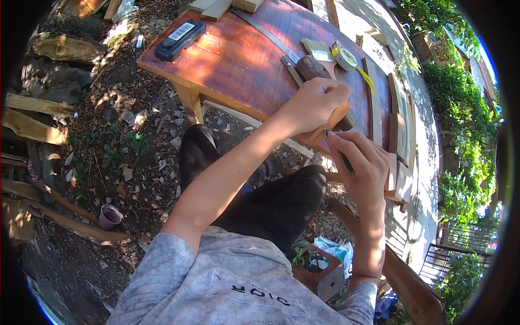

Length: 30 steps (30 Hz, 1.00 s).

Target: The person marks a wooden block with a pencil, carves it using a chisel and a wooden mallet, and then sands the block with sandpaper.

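My left hand point(320, 103) is closed around a small light-brown wooden piece point(337, 116) at the near edge of the table. Most of that piece is hidden by the fingers. Just to the right and nearer to me, my right hand point(362, 157) pinches a thin dark pencil point(346, 162), its tip by the wood. Beyond the left hand lies a dark brown wooden mallet point(310, 68), partly covered by it. A flat paintbrush point(318, 50) and a yellow tape measure point(345, 57) rest close by.
On the reddish wooden table point(233, 70) are a black case point(180, 39), a long metal blade point(265, 33) and several wood strips point(374, 100). Below, the ground has leaves and rubble, a purple cup point(110, 216) and logs point(67, 47) at the left.
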Each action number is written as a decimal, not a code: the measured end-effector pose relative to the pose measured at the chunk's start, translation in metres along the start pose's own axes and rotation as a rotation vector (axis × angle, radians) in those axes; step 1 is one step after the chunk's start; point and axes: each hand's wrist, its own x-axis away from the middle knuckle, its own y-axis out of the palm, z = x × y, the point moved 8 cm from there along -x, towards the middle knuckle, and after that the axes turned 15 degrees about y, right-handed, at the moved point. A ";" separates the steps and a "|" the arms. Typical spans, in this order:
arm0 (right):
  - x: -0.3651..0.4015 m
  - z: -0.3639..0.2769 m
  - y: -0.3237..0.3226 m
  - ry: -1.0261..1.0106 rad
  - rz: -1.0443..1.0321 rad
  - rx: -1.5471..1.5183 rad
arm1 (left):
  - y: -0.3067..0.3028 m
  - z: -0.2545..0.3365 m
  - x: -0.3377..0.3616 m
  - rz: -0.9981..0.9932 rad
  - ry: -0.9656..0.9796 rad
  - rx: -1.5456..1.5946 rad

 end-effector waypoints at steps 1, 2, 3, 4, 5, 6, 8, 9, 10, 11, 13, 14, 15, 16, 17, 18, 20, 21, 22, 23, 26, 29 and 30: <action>-0.001 0.002 0.000 0.016 0.004 0.001 | 0.000 0.000 0.000 0.002 0.000 0.005; 0.000 -0.002 0.001 -0.016 -0.010 0.011 | -0.001 0.000 -0.001 0.004 0.001 0.007; 0.001 -0.005 0.003 -0.048 -0.025 0.022 | -0.001 0.000 -0.002 -0.001 0.004 0.001; 0.003 -0.008 0.005 -0.078 -0.040 0.033 | -0.002 -0.001 -0.002 -0.006 0.006 -0.005; 0.002 -0.005 0.004 -0.054 -0.030 0.028 | -0.001 -0.002 -0.001 -0.013 0.005 -0.008; 0.000 0.000 0.002 -0.030 -0.020 0.024 | -0.001 -0.001 -0.001 -0.007 0.001 -0.008; 0.000 0.000 0.002 -0.022 0.010 0.043 | -0.001 0.004 -0.001 0.007 -0.004 -0.013; 0.000 -0.003 0.003 -0.052 -0.002 0.046 | -0.001 0.003 -0.001 -0.003 -0.007 -0.020; 0.001 -0.005 0.004 -0.081 -0.012 0.050 | -0.001 0.000 -0.001 -0.015 -0.009 -0.025; 0.002 -0.007 0.004 -0.109 -0.024 0.056 | 0.000 -0.003 -0.001 -0.028 -0.012 -0.029; 0.001 -0.004 0.001 -0.083 -0.003 0.082 | -0.001 -0.005 -0.001 -0.053 -0.017 -0.063; 0.000 -0.003 0.000 -0.075 0.006 0.093 | -0.001 -0.005 -0.001 -0.061 -0.017 -0.081; 0.002 -0.004 0.002 -0.102 -0.010 0.104 | -0.001 -0.006 -0.001 -0.081 -0.011 -0.078; 0.005 -0.005 0.005 -0.129 -0.024 0.112 | 0.000 -0.008 -0.002 -0.101 -0.005 -0.076; 0.007 -0.006 0.007 -0.155 -0.037 0.121 | 0.000 -0.008 -0.002 -0.122 0.001 -0.075; 0.006 -0.007 0.005 -0.151 -0.029 0.124 | 0.000 -0.006 -0.002 -0.096 -0.004 -0.069; 0.001 -0.007 -0.001 -0.143 -0.014 0.134 | 0.002 0.000 -0.002 -0.044 -0.011 -0.053; 0.003 -0.008 0.001 -0.155 -0.017 0.155 | 0.003 -0.002 -0.002 -0.052 -0.009 -0.051; 0.006 -0.008 0.003 -0.169 -0.018 0.173 | 0.003 -0.004 -0.002 -0.061 -0.005 -0.052; 0.008 -0.009 0.005 -0.183 -0.019 0.190 | 0.002 -0.006 -0.002 -0.070 -0.003 -0.054; 0.001 -0.008 -0.003 -0.181 0.015 0.234 | 0.000 -0.006 -0.001 -0.085 -0.039 -0.105; 0.010 -0.013 0.005 -0.268 0.023 0.286 | 0.001 -0.009 -0.002 -0.125 -0.029 -0.107; 0.009 -0.013 0.003 -0.281 0.032 0.296 | -0.001 -0.007 -0.003 -0.104 -0.031 -0.119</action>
